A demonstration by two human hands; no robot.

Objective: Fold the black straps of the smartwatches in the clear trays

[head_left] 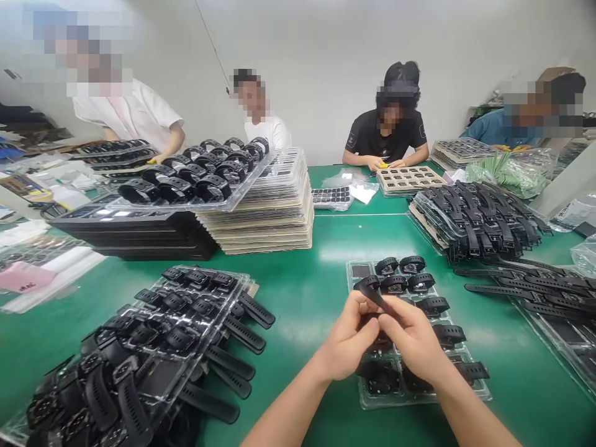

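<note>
Both my hands meet over a clear plastic tray of black smartwatches on the green table. Between them is a black watch strap, its loose end curving up toward the left. My left hand is closed on the strap from the left side. From the right, my right hand pinches it, thumb close to the other thumb. Whatever else is attached to the strap is hidden by my fingers. Several watches with looped straps, such as a watch, sit in the tray's compartments beneath and behind my hands.
On the left lies a stacked tray of watches with straps hanging over its edge. More watches are piled at right. A tall tray stack stands further back. Several people sit or stand across the table, including a person in black.
</note>
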